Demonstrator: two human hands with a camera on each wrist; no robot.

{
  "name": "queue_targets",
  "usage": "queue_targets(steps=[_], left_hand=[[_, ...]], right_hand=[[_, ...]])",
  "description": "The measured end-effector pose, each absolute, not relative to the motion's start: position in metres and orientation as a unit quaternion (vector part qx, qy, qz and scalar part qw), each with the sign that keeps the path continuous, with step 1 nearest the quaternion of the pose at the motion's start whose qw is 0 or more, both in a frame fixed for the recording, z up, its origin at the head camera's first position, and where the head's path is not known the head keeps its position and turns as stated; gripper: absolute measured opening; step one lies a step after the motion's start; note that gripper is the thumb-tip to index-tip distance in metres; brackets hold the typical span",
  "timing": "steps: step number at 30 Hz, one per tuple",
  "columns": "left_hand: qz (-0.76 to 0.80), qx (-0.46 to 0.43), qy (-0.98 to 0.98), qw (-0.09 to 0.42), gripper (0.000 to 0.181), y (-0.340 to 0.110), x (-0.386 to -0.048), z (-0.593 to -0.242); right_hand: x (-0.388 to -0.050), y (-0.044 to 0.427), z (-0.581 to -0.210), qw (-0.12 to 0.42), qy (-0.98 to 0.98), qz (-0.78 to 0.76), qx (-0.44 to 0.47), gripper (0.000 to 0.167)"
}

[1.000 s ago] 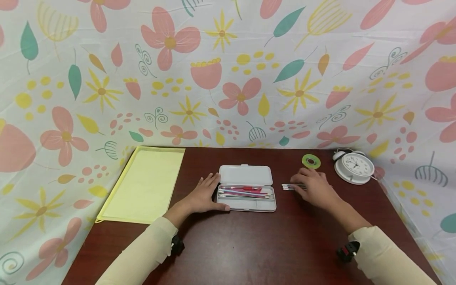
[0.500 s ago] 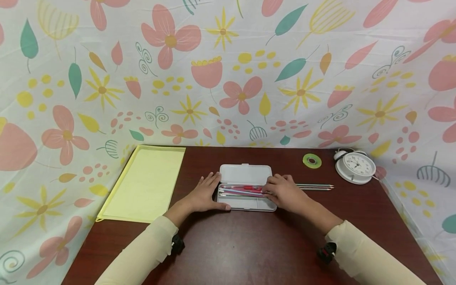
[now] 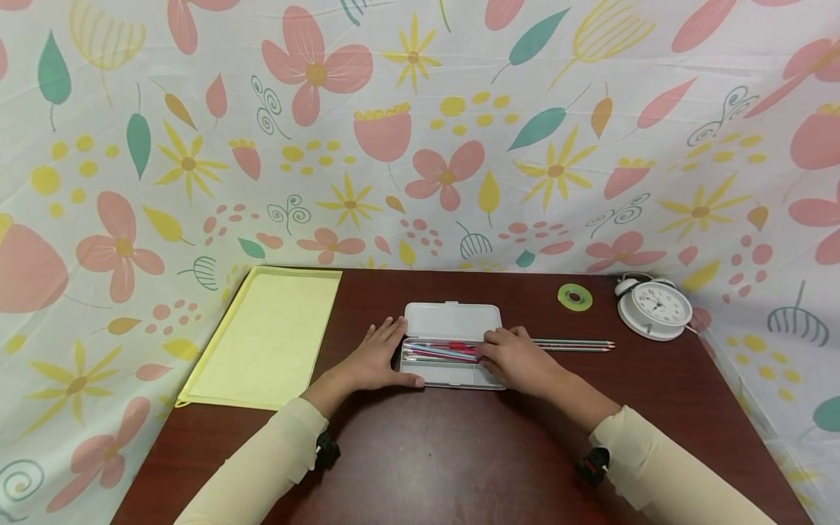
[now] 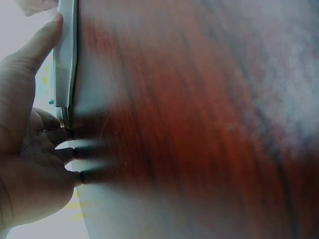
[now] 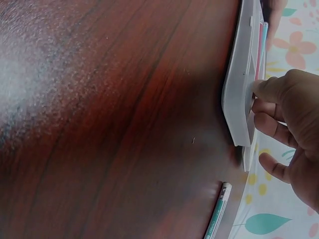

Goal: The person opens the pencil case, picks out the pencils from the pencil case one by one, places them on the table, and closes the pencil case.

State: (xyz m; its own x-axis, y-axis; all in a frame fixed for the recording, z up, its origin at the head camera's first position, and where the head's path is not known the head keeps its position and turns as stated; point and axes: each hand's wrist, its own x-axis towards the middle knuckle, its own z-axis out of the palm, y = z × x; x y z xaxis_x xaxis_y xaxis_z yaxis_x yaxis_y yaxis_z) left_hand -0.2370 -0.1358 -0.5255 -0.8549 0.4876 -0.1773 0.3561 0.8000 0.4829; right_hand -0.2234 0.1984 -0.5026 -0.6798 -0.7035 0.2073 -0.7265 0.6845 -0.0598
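Note:
An open white pencil case (image 3: 453, 375) lies on the table, its lid (image 3: 451, 321) folded back, with several pencils (image 3: 442, 354) and a red pen in its upper compartment. My left hand (image 3: 374, 361) rests against the case's left side, fingers spread and thumb at the front edge; the left wrist view shows the thumb on the case wall (image 4: 65, 59). Over the case's right end, my right hand (image 3: 518, 357) has thumb and fingers bent at the pencils' ends; what they pinch is mostly hidden. Several pencils (image 3: 577, 345) lie on the table just right of that hand.
A yellow zip folder (image 3: 262, 339) lies at the left. Behind the loose pencils is a green tape roll (image 3: 574, 297), with a white alarm clock (image 3: 658, 305) at the back right. A floral cloth (image 3: 420, 146) hangs behind the table.
My right hand has moved left from the loose pencils to the case's right end, then slightly further left over it. My left hand has stayed at the case.

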Motion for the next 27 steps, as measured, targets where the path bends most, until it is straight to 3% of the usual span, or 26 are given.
queue_targets(steps=[16, 27], left_hand=[[0.229, 0.226, 0.936, 0.144, 0.13, -0.136, -0.237, -0.525], [0.248, 0.237, 0.929, 0.141, 0.14, -0.14, -0.242, -0.535]], right_hand=[[-0.224, 0.2, -0.507, 0.049, -0.926, 0.107, 0.357, 0.016], [-0.225, 0.193, -0.507, 0.065, -0.92, 0.138, 0.361, 0.011]])
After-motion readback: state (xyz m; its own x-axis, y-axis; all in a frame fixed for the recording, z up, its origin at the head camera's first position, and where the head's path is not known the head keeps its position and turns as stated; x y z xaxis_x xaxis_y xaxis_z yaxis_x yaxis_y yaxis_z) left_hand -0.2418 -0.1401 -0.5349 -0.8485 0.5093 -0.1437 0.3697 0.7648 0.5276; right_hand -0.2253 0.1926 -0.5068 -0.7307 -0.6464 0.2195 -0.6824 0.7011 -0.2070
